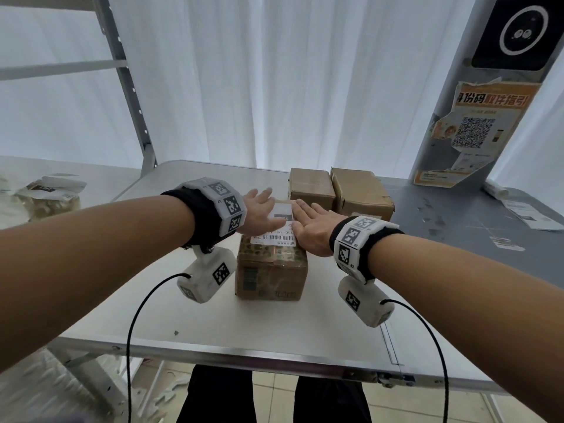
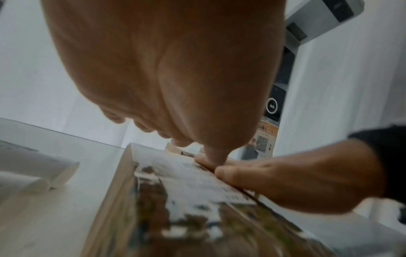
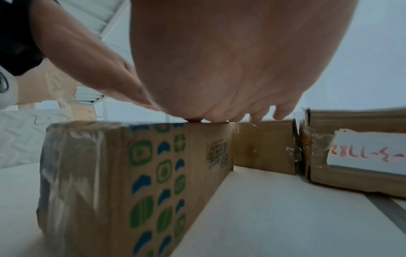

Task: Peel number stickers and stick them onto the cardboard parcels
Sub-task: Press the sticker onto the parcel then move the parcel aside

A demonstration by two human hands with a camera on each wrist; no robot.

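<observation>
While both palms lie flat, the left hand [image 1: 259, 215] and right hand [image 1: 311, 227] press the printed parcel [image 1: 271, 270] at frame centre, grasping nothing. Its stiff, taped cardboard looks light but slick; hold its side walls. 2 plain parcels [image 1: 338, 187] sit behind.

- A white folding table [image 1: 213, 325] with a metal front edge stands in the middle of the scene; it is the landmark for what follows.
- Behind the table hangs a white pleated curtain [image 1: 274, 80], bright with daylight coming through it.
- To the table's left rear rises a grey metal shelving frame [image 1: 131, 87].
- Touching the table's right side is a grey-blue surface [image 1: 457, 215] strewn with scraps of paper.
- Behind that surface stands a grey pillar [image 1: 476, 123] carrying an orange poster [image 1: 476, 129] with a QR code, and above it a black device [image 1: 515, 32] with a white ring.
- Below the table's front edge lies a pale tiled floor [image 1: 274, 398].
</observation>
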